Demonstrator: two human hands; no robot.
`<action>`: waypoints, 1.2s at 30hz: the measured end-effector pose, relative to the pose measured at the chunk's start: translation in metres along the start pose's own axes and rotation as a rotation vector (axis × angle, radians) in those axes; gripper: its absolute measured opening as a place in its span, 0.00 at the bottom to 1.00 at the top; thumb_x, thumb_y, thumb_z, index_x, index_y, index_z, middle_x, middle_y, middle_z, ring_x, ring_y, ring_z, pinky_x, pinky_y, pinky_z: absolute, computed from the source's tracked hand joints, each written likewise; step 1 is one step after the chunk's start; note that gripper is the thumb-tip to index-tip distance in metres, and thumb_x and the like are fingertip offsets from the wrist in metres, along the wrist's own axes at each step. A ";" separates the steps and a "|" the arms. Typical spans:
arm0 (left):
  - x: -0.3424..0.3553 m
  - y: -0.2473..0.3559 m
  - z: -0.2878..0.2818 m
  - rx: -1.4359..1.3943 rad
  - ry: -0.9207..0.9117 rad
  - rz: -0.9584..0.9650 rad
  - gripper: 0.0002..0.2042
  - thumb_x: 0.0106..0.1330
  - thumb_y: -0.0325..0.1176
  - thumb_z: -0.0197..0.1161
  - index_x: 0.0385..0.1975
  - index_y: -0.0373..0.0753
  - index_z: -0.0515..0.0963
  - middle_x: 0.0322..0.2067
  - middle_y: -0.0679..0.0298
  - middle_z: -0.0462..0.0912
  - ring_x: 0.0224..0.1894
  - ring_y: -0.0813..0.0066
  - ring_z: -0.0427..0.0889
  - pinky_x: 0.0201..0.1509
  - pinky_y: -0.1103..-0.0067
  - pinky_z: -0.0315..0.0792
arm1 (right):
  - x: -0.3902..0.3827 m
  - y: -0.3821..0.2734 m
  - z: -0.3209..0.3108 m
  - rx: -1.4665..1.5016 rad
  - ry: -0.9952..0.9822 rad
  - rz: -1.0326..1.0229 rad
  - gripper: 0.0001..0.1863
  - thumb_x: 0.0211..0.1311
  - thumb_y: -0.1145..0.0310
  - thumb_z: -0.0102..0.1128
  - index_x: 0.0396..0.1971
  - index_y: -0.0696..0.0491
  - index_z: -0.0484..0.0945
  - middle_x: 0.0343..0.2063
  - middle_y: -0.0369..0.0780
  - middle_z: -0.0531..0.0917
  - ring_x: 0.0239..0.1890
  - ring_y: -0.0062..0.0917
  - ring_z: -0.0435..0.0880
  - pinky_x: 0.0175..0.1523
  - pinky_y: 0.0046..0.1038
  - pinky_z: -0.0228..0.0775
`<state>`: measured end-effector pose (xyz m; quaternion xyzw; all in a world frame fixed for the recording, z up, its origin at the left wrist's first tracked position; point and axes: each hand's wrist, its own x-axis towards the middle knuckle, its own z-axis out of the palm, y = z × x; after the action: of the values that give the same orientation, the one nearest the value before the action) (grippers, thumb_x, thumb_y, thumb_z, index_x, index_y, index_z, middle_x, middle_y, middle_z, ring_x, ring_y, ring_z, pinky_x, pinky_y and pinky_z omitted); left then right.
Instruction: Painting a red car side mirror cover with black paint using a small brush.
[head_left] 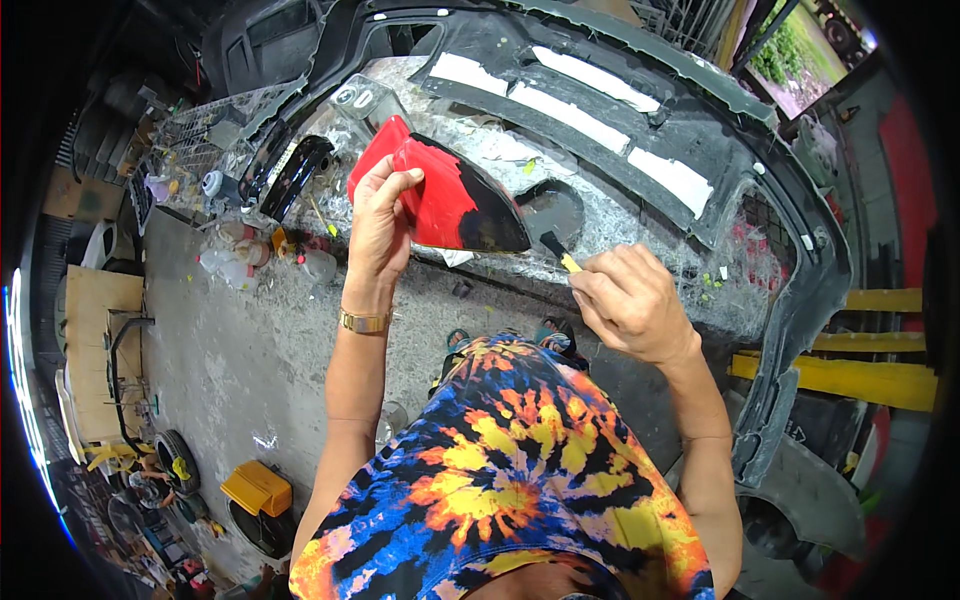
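Above the grey bumper (700,150), left fingers (385,190) grip a red panel (440,195), right fingers (600,285) pinch a brush (558,250).

An auto body repair workshop: a stripped dark car bumper (640,120) with white patches arcs across the top of the frame above a stained concrete floor (230,340), with bottles (235,262) at upper left and tyres (178,460) at lower left.
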<state>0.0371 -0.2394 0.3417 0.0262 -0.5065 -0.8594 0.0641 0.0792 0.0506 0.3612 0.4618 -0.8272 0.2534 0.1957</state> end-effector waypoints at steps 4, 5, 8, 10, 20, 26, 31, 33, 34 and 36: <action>0.001 0.000 0.001 -0.030 0.009 -0.028 0.08 0.61 0.22 0.56 0.39 0.34 0.76 0.36 0.64 0.83 0.38 0.80 0.81 0.48 0.81 0.74 | 0.009 -0.008 0.000 0.188 0.092 -0.097 0.10 0.46 0.73 0.66 0.30 0.54 0.77 0.28 0.36 0.76 0.29 0.28 0.76 0.33 0.28 0.64; 0.002 -0.001 0.000 -0.014 -0.027 -0.028 0.09 0.61 0.22 0.56 0.40 0.33 0.76 0.38 0.63 0.83 0.39 0.78 0.81 0.50 0.81 0.74 | 0.014 -0.009 0.001 0.205 0.096 -0.112 0.10 0.47 0.73 0.66 0.30 0.54 0.77 0.28 0.36 0.76 0.29 0.28 0.76 0.32 0.28 0.64; -0.001 0.002 -0.001 -0.031 -0.038 -0.032 0.11 0.61 0.21 0.55 0.43 0.33 0.75 0.40 0.62 0.83 0.41 0.77 0.82 0.51 0.80 0.74 | 0.013 0.004 0.010 0.239 0.073 -0.064 0.10 0.47 0.74 0.66 0.31 0.54 0.77 0.28 0.37 0.77 0.28 0.29 0.76 0.32 0.28 0.64; -0.002 0.004 -0.006 -0.036 -0.036 -0.026 0.13 0.61 0.21 0.55 0.46 0.31 0.74 0.41 0.60 0.82 0.43 0.76 0.82 0.52 0.78 0.74 | 0.007 0.011 0.011 0.284 0.095 -0.030 0.08 0.47 0.76 0.64 0.30 0.55 0.76 0.28 0.38 0.77 0.29 0.30 0.76 0.33 0.29 0.66; -0.014 -0.004 -0.041 -0.265 -0.121 0.061 0.20 0.60 0.24 0.54 0.54 0.29 0.69 0.49 0.57 0.79 0.49 0.70 0.79 0.58 0.74 0.72 | -0.018 0.042 0.004 0.512 0.277 0.404 0.04 0.55 0.79 0.60 0.31 0.60 0.79 0.28 0.41 0.80 0.31 0.26 0.80 0.37 0.26 0.72; -0.031 -0.005 -0.044 -0.328 -0.138 0.160 0.20 0.56 0.25 0.59 0.50 0.31 0.71 0.46 0.55 0.80 0.48 0.67 0.80 0.57 0.71 0.73 | -0.003 -0.018 0.012 1.231 0.345 0.710 0.06 0.64 0.72 0.58 0.34 0.58 0.80 0.20 0.36 0.81 0.19 0.09 0.75 0.22 0.13 0.65; -0.037 -0.006 -0.049 -0.353 -0.110 0.198 0.18 0.54 0.24 0.59 0.47 0.32 0.71 0.42 0.56 0.81 0.44 0.67 0.82 0.54 0.71 0.76 | 0.015 -0.012 0.030 1.069 0.325 0.707 0.06 0.63 0.71 0.60 0.32 0.59 0.80 0.18 0.33 0.81 0.16 0.09 0.73 0.19 0.14 0.62; -0.039 -0.006 -0.054 -0.366 -0.108 0.199 0.18 0.53 0.23 0.58 0.46 0.32 0.72 0.42 0.56 0.81 0.44 0.67 0.82 0.54 0.71 0.76 | 0.015 -0.003 0.035 1.048 0.343 0.741 0.06 0.63 0.71 0.60 0.32 0.58 0.80 0.18 0.33 0.81 0.15 0.09 0.72 0.18 0.15 0.61; -0.040 -0.006 -0.055 -0.367 -0.105 0.199 0.18 0.53 0.23 0.58 0.46 0.32 0.72 0.42 0.56 0.81 0.44 0.67 0.82 0.54 0.71 0.76 | 0.014 0.003 0.037 1.025 0.362 0.777 0.06 0.63 0.71 0.60 0.32 0.58 0.81 0.17 0.33 0.80 0.15 0.09 0.72 0.18 0.15 0.61; -0.043 -0.006 -0.058 -0.352 -0.123 0.206 0.18 0.53 0.23 0.58 0.46 0.32 0.72 0.41 0.56 0.81 0.44 0.67 0.82 0.54 0.72 0.76 | 0.011 0.017 0.041 0.955 0.353 0.745 0.06 0.63 0.71 0.59 0.32 0.58 0.81 0.18 0.33 0.80 0.16 0.08 0.72 0.18 0.15 0.61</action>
<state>0.0853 -0.2810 0.3070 -0.0896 -0.3514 -0.9236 0.1241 0.0555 0.0264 0.3302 0.1302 -0.6833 0.7184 0.0000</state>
